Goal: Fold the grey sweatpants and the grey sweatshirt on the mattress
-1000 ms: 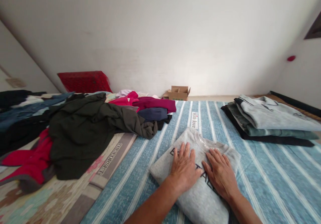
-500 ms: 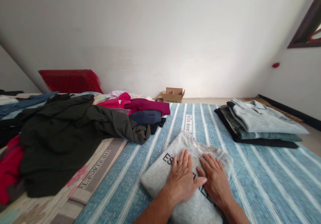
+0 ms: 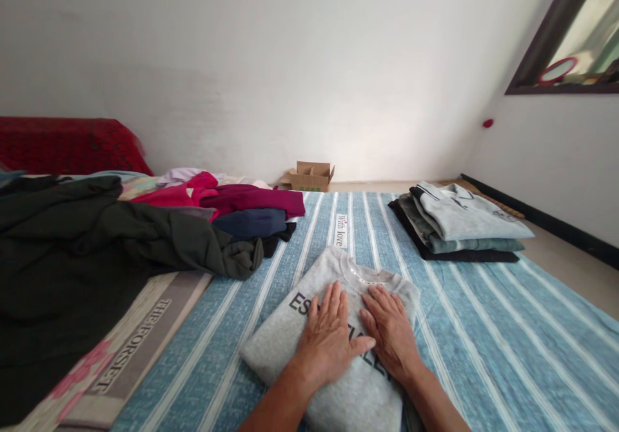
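A folded grey sweatshirt (image 3: 280, 342) with dark lettering on its chest lies on the blue striped bed sheet (image 3: 483, 348), its neckline facing away from me. My left hand (image 3: 329, 335) rests flat on the front of it, fingers stretched out. Beside it my right hand (image 3: 389, 329) also lies flat on the cloth, just below the collar. Both palms press on the fabric and neither hand grips anything. Part of the lettering is hidden under my hands.
To the right sits a stack of folded clothes (image 3: 464, 219), light grey on top. Loose clothes pile up at the left, with a dark green garment (image 3: 72, 258) and a magenta one (image 3: 261, 200). A cardboard box (image 3: 309, 177) stands by the wall.
The view has turned to the right, so everything appears shifted left and more of the window shows. Both hands stay flat on the sweatshirt, which looks the same.
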Demonstrator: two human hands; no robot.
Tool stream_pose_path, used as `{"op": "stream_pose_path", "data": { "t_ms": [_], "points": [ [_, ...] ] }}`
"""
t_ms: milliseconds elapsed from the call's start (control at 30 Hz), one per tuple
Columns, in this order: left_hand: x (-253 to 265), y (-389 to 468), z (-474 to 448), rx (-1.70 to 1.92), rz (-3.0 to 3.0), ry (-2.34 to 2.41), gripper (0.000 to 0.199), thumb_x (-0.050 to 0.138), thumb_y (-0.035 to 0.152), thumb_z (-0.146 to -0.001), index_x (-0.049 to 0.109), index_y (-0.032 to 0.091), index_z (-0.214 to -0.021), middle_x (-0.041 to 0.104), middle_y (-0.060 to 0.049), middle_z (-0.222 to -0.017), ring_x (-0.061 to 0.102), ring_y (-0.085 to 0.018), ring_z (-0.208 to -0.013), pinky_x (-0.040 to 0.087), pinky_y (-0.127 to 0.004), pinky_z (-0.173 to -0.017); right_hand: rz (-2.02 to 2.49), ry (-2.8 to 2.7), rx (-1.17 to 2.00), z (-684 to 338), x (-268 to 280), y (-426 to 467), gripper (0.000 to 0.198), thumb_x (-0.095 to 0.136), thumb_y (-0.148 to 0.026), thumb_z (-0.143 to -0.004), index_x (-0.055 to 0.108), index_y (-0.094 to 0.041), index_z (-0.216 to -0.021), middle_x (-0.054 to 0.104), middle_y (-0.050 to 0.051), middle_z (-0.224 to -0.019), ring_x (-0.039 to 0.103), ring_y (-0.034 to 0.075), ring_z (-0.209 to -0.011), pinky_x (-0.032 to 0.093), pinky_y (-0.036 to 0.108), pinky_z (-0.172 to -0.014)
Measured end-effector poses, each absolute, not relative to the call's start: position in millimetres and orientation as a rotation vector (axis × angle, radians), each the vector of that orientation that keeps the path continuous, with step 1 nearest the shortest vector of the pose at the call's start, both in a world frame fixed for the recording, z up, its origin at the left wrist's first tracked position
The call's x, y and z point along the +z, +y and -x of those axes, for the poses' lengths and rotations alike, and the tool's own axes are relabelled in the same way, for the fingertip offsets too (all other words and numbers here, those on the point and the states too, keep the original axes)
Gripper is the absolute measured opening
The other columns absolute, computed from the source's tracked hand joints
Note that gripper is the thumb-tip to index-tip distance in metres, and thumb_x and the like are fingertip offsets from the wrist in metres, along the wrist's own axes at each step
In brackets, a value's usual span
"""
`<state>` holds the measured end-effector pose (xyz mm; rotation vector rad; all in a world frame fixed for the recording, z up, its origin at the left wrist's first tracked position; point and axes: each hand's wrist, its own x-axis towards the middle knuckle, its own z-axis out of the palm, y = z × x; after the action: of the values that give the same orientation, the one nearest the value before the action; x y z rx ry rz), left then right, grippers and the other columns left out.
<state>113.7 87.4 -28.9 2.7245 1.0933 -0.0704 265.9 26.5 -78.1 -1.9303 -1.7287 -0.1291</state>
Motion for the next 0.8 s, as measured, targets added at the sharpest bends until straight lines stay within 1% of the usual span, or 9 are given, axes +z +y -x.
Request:
{"op": "stream_pose_path", "data": {
  "t_ms": [100,200,433,600,800],
  "points": [
    [-32.6,88.5,-114.2,-0.066,-2.719,1.087,0.099,0.028,0.076,-0.081,0.017,0.004,-0.147,0.005,-0.018,-0.155,-0.001,-0.030,-0.143,0.010,-0.050,-0.113,1.929,-1.709,-0.114,-266.9,-77.7,27.4,0.037,0.036,-0.033,-0.097,0.062,-0.018,-0.119,0.055,0.010,-0.132,0.042,0.026,-0.129,0.032,0.050,-0.107],
    [-38.6,89.8,-114.4,-0.026,-2.739,1.074,0.103,0.029,0.078,-0.078,0.015,0.004,-0.148,0.004,-0.019,-0.155,-0.001,-0.030,-0.143,0.009,-0.051,-0.113,1.926,-1.702,-0.110,-267.1,-76.7,27.7,0.037,0.036,-0.032,-0.097,0.062,-0.017,-0.118,0.055,0.010,-0.131,0.042,0.026,-0.129,0.031,0.050,-0.107],
    [-42.6,88.6,-116.1,-0.037,-2.742,1.072,0.104,0.031,0.077,-0.078,0.013,0.002,-0.148,0.004,-0.020,-0.155,-0.003,-0.030,-0.143,0.009,-0.053,-0.112,1.912,-1.691,-0.099,-268.2,-78.1,25.9,0.039,0.033,-0.031,-0.097,0.063,-0.015,-0.117,0.056,0.011,-0.131,0.042,0.027,-0.128,0.031,0.050,-0.106],
    [-44.4,88.7,-117.2,-0.051,-2.771,1.090,0.099,0.033,0.072,-0.081,0.012,0.003,-0.148,0.005,-0.019,-0.155,-0.004,-0.030,-0.143,0.009,-0.053,-0.112,1.866,-1.654,-0.104,-269.7,-82.5,26.6,0.041,0.031,-0.032,-0.097,0.064,-0.014,-0.114,0.057,0.012,-0.128,0.045,0.028,-0.126,0.033,0.052,-0.105],
    [-37.0,87.6,-118.8,-0.076,-2.735,1.102,0.099,0.032,0.072,-0.080,0.013,0.003,-0.148,0.005,-0.018,-0.155,-0.003,-0.030,-0.143,0.010,-0.052,-0.113,1.803,-1.619,-0.118,-271.6,-84.8,27.9,0.039,0.033,-0.032,-0.096,0.065,-0.016,-0.112,0.059,0.013,-0.125,0.048,0.029,-0.123,0.035,0.053,-0.103]
  ]
}}
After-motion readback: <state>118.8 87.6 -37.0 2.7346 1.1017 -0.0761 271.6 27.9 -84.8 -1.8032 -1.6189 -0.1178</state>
